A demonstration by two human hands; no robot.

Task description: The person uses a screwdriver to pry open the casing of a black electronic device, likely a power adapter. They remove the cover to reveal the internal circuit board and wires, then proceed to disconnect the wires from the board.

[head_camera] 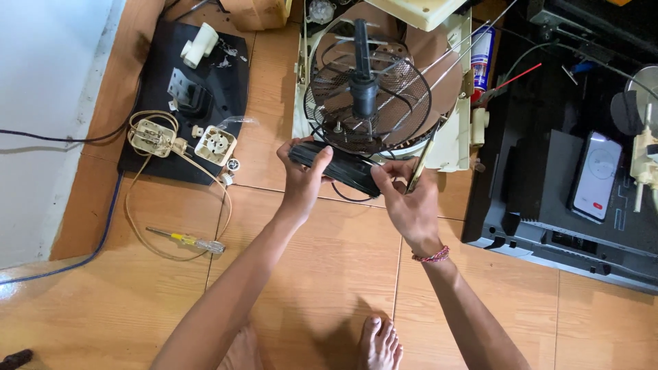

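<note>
Motor block [336, 166], black and oblong, sits between both my hands just in front of the fan grille [370, 103], low over the wood floor [308, 274]. Its long axis runs left to right, tilted a bit down toward my right side. Left hand [301, 175] is clamped around the left end, thumb on top, fingers wrapped under. Right hand [408, 195] pinches the right end with its fingertips and also grips a thin flat tool [419, 164], which stands nearly upright past the block; can't tell what kind. Both hands touch the block, so neither is nearer. Grille and its black shaft [363, 75] lie straight beyond the block, almost touching its top edge. Yellow screwdriver [188, 240] lies well off to my left on the floor, out of reach of either hand.
</note>
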